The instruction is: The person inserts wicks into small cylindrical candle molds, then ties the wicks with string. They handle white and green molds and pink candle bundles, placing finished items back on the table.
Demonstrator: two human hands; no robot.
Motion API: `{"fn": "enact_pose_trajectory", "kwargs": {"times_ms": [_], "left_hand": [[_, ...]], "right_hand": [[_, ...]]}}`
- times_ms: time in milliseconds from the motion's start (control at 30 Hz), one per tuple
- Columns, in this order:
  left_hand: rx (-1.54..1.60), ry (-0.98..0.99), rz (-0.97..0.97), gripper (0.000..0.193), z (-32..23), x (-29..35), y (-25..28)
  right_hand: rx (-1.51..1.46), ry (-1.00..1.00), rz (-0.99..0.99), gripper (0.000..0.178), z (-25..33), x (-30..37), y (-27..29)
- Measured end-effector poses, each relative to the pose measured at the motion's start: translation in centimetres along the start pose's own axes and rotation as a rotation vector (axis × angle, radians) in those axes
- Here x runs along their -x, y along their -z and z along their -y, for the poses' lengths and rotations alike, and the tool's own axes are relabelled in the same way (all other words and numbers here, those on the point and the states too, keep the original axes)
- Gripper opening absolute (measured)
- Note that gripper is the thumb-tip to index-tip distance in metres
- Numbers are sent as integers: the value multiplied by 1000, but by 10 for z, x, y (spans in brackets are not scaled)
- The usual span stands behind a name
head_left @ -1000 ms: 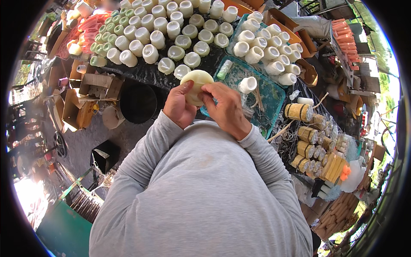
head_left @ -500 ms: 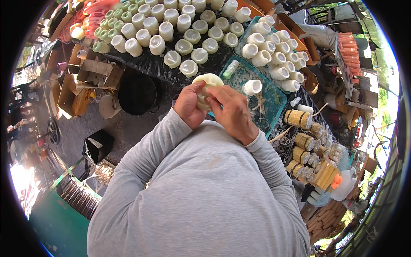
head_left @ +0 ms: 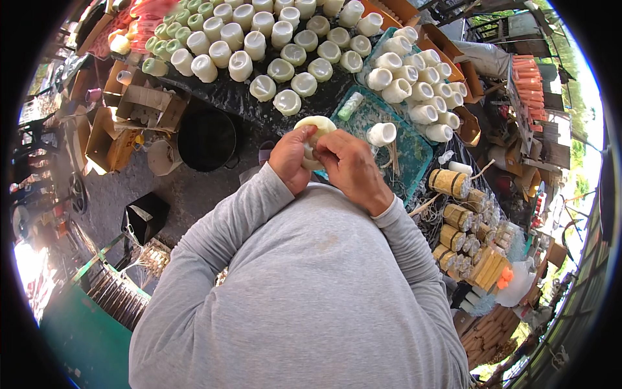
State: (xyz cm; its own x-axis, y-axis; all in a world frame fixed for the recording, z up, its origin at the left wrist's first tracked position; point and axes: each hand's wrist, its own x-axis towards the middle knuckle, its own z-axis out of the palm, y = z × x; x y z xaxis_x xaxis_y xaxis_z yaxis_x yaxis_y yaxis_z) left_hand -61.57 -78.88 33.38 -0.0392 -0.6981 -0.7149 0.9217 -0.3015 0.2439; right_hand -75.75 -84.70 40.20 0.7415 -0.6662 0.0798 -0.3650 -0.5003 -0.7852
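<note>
Looking down from the head camera, we have both bare hands meeting in front of the chest, and right between them sits a round, pale cream piece (head_left: 315, 122), its curved top edge poking up beyond the fingers. The left hand (head_left: 291, 161) has it firmly, thumb laid over the near face, palm wrapped around the side. In from the other side comes the right hand (head_left: 355, 167), fingertips bunched narrow against the middle of the piece; whether they pinch anything there, I cannot tell, because the knuckles cover the spot. Both grey sleeves reach the wrists. Just beyond the hands, on a black sheet (head_left: 259, 115), stand crowded rows of white cylinders (head_left: 240, 67) with hollowed tops, and green cylinders (head_left: 155, 67) fill the left end. Over to the right, a teal tray (head_left: 413, 155) carries a lone white cylinder (head_left: 381, 134) near the right hand, with a small pale-green roll (head_left: 350, 106) by the tray's far left corner. Above that, more white cylinders are packed close together. Further right lie yellow bundles (head_left: 449, 183) bound with dark bands. And out left, a round black tub (head_left: 206, 139) stands beside an open cardboard box (head_left: 152, 107).
</note>
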Motion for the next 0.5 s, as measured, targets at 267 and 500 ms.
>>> {"fn": "enact_pose_trajectory", "kwargs": {"times_ms": [267, 500], "left_hand": [[14, -77, -13, 25, 2, -1, 0], [-16, -221, -128, 25, 14, -9, 4]], "right_hand": [[-111, -66, -114, 18, 0, 3, -7], [40, -139, -93, 16, -3, 0, -13]]}}
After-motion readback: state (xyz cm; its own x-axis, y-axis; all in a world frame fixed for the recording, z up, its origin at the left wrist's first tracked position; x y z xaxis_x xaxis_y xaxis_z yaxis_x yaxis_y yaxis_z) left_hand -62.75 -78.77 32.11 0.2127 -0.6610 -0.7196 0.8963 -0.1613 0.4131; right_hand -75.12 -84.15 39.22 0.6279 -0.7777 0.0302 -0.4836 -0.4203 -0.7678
